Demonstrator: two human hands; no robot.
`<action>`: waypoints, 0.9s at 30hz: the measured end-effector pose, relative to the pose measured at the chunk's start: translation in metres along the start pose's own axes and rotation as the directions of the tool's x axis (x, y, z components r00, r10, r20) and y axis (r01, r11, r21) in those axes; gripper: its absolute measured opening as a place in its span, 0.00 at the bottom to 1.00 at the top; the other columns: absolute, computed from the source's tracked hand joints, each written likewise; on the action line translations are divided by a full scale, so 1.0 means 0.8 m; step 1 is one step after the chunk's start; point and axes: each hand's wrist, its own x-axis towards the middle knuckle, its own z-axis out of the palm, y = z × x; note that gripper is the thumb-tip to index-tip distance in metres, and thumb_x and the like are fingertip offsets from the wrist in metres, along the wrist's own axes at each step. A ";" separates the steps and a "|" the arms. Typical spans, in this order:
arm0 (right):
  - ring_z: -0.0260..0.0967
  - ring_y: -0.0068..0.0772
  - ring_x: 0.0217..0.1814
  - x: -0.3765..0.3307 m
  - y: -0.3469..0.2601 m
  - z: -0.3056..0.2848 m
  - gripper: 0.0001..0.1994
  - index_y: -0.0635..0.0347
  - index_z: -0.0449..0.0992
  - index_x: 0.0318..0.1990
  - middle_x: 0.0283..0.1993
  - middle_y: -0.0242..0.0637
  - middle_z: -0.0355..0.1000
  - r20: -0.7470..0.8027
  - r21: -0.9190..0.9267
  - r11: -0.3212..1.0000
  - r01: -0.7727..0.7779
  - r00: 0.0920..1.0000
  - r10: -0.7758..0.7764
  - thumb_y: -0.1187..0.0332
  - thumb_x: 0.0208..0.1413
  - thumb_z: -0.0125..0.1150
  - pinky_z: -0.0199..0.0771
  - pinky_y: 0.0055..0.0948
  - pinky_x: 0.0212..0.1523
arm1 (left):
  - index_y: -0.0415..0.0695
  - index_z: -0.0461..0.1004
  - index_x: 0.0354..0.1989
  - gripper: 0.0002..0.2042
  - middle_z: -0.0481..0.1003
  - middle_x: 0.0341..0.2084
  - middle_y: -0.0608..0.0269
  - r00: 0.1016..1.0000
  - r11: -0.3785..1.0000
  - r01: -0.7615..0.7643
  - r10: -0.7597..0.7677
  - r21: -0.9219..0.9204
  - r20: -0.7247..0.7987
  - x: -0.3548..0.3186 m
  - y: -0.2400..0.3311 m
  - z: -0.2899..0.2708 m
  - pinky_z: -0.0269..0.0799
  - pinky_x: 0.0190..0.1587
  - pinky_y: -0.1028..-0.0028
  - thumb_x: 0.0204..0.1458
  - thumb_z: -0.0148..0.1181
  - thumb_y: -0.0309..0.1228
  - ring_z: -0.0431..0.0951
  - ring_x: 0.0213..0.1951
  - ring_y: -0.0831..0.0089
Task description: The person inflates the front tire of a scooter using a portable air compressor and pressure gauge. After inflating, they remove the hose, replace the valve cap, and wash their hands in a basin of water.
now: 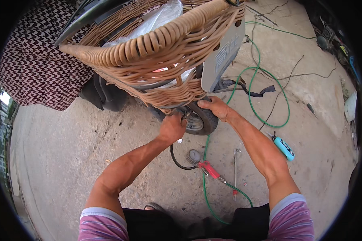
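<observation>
The small wheel point(210, 119) of a bike or scooter stands under a wicker basket point(149, 46). My left hand point(173, 127) is closed at the wheel's left side, by the rim; a black air hose point(174, 156) runs up to it. The hose's end is hidden behind that hand. From the other end hangs a tyre inflator point(209, 169) with a red handle and a round gauge point(194, 155), lying on the ground. My right hand point(216, 108) grips the top of the tyre, thumb nearest me, its fingers mostly out of sight.
A green hose point(249, 86) loops over the concrete at the right and runs below the inflator. Nearby lie a turquoise bottle point(283, 148), a long metal tool point(235, 170) and a black strap point(256, 93). Checked cloth point(40, 60) hangs at the left.
</observation>
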 end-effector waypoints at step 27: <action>0.70 0.42 0.53 -0.067 -0.004 -0.035 0.41 0.69 0.68 0.58 0.50 0.48 0.73 -0.437 -0.327 0.943 -0.070 0.896 -0.085 0.40 0.48 0.60 0.66 0.32 0.55 | 0.34 0.74 0.35 0.16 0.75 0.33 0.34 0.974 0.994 0.113 -0.108 -0.013 0.200 0.004 0.006 -0.017 0.70 0.45 0.52 0.50 0.58 0.38 0.75 0.40 0.39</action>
